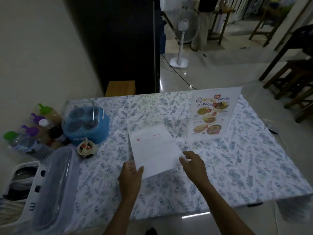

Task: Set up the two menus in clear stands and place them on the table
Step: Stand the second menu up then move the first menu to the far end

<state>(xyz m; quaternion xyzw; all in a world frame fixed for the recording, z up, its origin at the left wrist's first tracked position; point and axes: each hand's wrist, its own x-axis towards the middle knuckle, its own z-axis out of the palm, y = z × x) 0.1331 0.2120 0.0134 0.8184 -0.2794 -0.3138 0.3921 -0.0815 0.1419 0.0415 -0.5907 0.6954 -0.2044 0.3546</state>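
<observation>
One printed menu (pixel 212 114) with food pictures stands upright in a clear stand at the far right of the table (pixel 254 167). A second sheet (pixel 155 150) lies blank side up in the middle of the table, with faint red print showing through. A clear stand (pixel 147 122) lies under its far end, barely visible. My left hand (pixel 130 175) pinches the sheet's near left corner between thumb and fingers. At the sheet's near right corner, my right hand (pixel 193 163) has its fingertips on the paper's edge.
A blue condiment caddy (pixel 86 126), several bottles (pixel 37 131), a small sauce cup (pixel 86 148) and a clear lidded container (pixel 52 189) crowd the table's left side. A standing fan (pixel 183 36) and wooden stools (pixel 291 77) stand on the floor beyond.
</observation>
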